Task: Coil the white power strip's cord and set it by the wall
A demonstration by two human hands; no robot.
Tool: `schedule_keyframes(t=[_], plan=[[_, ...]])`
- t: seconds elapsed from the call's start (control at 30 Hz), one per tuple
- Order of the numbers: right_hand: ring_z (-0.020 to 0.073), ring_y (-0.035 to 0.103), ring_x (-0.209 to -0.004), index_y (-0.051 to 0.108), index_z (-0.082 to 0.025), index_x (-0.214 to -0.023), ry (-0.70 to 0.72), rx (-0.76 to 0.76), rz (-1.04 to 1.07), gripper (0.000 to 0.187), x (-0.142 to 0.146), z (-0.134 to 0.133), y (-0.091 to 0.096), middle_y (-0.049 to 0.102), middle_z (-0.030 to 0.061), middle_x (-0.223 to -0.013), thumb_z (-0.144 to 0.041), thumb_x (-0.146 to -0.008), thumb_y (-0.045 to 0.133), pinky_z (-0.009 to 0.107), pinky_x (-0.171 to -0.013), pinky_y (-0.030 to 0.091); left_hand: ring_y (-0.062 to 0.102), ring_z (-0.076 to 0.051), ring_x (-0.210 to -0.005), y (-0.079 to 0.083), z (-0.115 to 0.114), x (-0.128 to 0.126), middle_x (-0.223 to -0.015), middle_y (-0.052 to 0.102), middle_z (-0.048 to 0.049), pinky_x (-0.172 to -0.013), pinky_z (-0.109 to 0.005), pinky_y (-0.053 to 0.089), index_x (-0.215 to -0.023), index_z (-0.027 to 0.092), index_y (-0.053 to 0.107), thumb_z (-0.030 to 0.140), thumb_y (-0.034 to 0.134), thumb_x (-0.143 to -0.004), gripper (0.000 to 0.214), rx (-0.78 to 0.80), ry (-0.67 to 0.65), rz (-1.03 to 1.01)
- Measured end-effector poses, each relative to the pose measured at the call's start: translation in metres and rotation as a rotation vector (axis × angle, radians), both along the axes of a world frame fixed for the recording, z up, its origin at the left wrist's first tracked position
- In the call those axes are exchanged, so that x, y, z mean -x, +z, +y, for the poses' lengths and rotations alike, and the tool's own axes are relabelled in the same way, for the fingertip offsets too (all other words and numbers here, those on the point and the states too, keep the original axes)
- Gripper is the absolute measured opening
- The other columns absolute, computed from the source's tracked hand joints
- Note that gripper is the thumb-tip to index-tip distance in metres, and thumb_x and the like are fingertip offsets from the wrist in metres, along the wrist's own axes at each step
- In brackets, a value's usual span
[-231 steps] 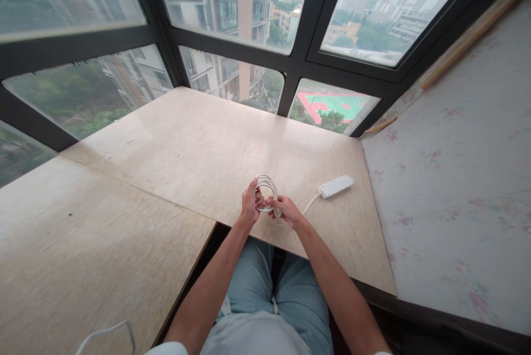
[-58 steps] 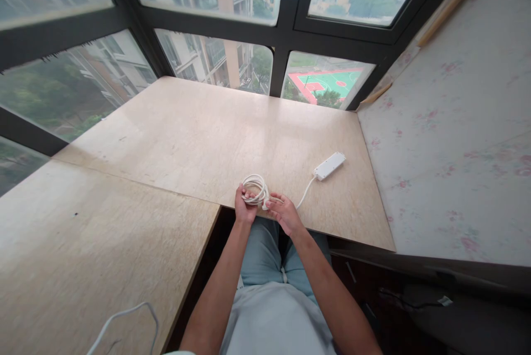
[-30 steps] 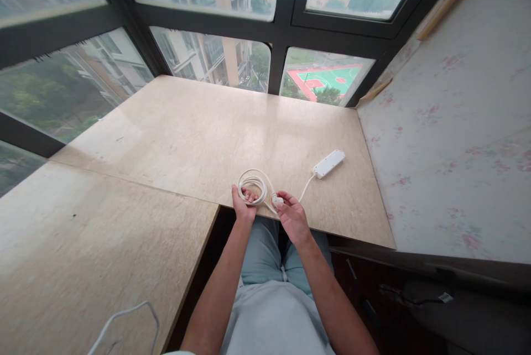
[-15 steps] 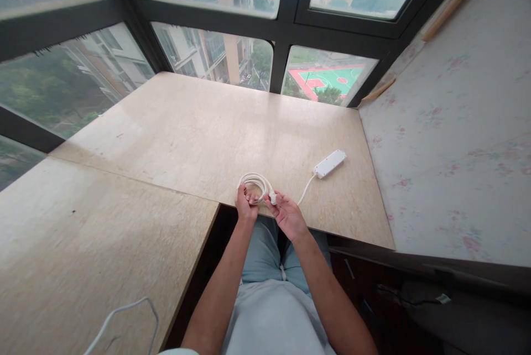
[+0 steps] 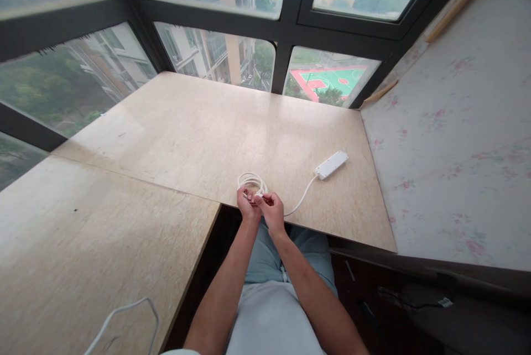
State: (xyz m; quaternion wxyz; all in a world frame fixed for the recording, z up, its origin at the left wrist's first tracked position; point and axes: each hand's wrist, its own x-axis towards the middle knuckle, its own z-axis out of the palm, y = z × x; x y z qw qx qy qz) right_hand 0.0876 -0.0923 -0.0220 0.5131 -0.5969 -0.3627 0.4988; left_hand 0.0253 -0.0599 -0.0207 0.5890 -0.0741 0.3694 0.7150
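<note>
A white cable [image 5: 251, 175] is wound in loops at the front edge of the stone-look counter. My left hand [image 5: 248, 205] is closed round the near side of these loops. Close against it, my right hand [image 5: 271, 212] pinches the white plug end [image 5: 259, 194] of the cable, which my fingers partly cover. From beneath my right hand the cable runs right to a white power strip [image 5: 331, 165], which lies on the counter with a plain side up.
The counter [image 5: 199, 134] meets windows at the back and a flowered wall [image 5: 452, 178] on the right. Another white cord [image 5: 124, 307] curves over its near left part. My legs are under the front edge; dark items lie low at the right.
My right hand has moved left with the plug, up against my left hand and the loops. The cable toward the power strip now stretches further left. The power strip stays put.
</note>
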Motion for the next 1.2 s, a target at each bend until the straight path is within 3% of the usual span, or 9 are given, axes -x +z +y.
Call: schedule_keyframes(t=[0.17,0.3,0.4,0.53,0.8,0.93,1.07,1.2], plan=[[0.0162,0.061,-0.072,0.060,-0.018,-0.081,-0.123,0.003,0.089,0.038,0.013,-0.004,-0.007,0.067,0.0024,-0.078,-0.049,-0.066,0.075,0.029,-0.070,0.050,0.039,-0.005,-0.038,0.001,-0.002,-0.003,-0.045,0.036,0.0087,-0.046,-0.021,0.035,-0.056,0.020,0.035,0.031,0.064,-0.070,0.034,-0.018,-0.009,-0.069],[0.0152,0.060,-0.068,0.057,-0.019,-0.078,-0.178,0.012,0.163,0.037,0.019,-0.006,-0.007,0.066,0.0013,-0.075,-0.050,-0.068,0.074,0.028,-0.068,0.050,0.049,-0.007,-0.045,-0.002,-0.006,-0.004,-0.052,0.049,0.0060,-0.052,-0.021,0.041,-0.060,0.017,0.048,0.025,0.069,-0.067,0.024,0.007,-0.044,0.007],[0.0167,0.061,-0.073,0.057,-0.019,-0.078,-0.177,-0.005,0.077,0.038,0.020,-0.006,-0.003,0.066,0.0017,-0.076,-0.052,-0.068,0.073,0.028,-0.070,0.050,0.056,-0.010,-0.052,-0.006,-0.009,-0.005,-0.060,0.059,0.0025,-0.056,-0.023,0.044,-0.071,0.014,0.060,0.025,0.072,-0.065,0.017,0.007,-0.102,0.103],[0.0164,0.060,-0.069,0.057,-0.019,-0.076,-0.143,-0.004,-0.105,0.038,0.018,-0.004,0.001,0.066,0.0017,-0.075,-0.055,-0.070,0.070,0.027,-0.068,0.047,0.061,-0.012,-0.058,-0.008,-0.015,-0.007,-0.073,0.066,-0.0026,-0.059,-0.024,0.047,-0.083,0.013,0.068,0.032,0.071,-0.068,0.024,-0.028,-0.156,0.166],[0.0169,0.056,-0.068,0.056,-0.022,-0.075,-0.062,-0.055,-0.398,0.036,0.016,-0.001,0.002,0.063,0.0010,-0.074,-0.058,-0.080,0.060,0.026,-0.064,0.040,0.065,-0.016,-0.067,-0.003,-0.022,-0.005,-0.098,0.070,-0.0114,-0.061,-0.027,0.052,-0.082,0.012,0.069,0.047,0.076,-0.067,0.039,-0.190,-0.173,0.248],[0.0167,0.053,-0.067,0.059,-0.023,-0.073,-0.002,-0.083,-0.382,0.034,0.009,-0.002,0.009,0.061,0.0002,-0.072,-0.055,-0.084,0.055,0.027,-0.065,0.040,0.063,-0.014,-0.063,-0.004,-0.020,-0.010,-0.087,0.071,-0.0090,-0.059,-0.025,0.050,-0.080,0.014,0.064,0.042,0.082,-0.061,0.038,-0.174,-0.112,0.374],[0.0188,0.056,-0.077,0.068,-0.024,-0.079,0.154,-0.152,-0.300,0.030,-0.004,-0.007,0.018,0.064,0.0026,-0.078,-0.046,-0.089,0.051,0.031,-0.078,0.043,0.062,-0.013,-0.063,-0.002,-0.011,-0.015,-0.073,0.068,-0.0050,-0.061,-0.023,0.047,-0.075,0.014,0.060,0.040,0.078,-0.067,0.033,-0.042,0.028,0.447],[0.0212,0.057,-0.100,0.071,-0.029,-0.102,0.260,-0.260,-0.124,0.022,-0.020,-0.023,0.025,0.065,0.0050,-0.103,-0.038,-0.085,0.059,0.034,-0.094,0.042,0.058,-0.011,-0.057,0.000,0.001,-0.009,-0.058,0.057,0.0020,-0.064,-0.024,0.048,-0.063,0.016,0.052,0.032,0.068,-0.076,0.026,0.010,0.112,0.192]])
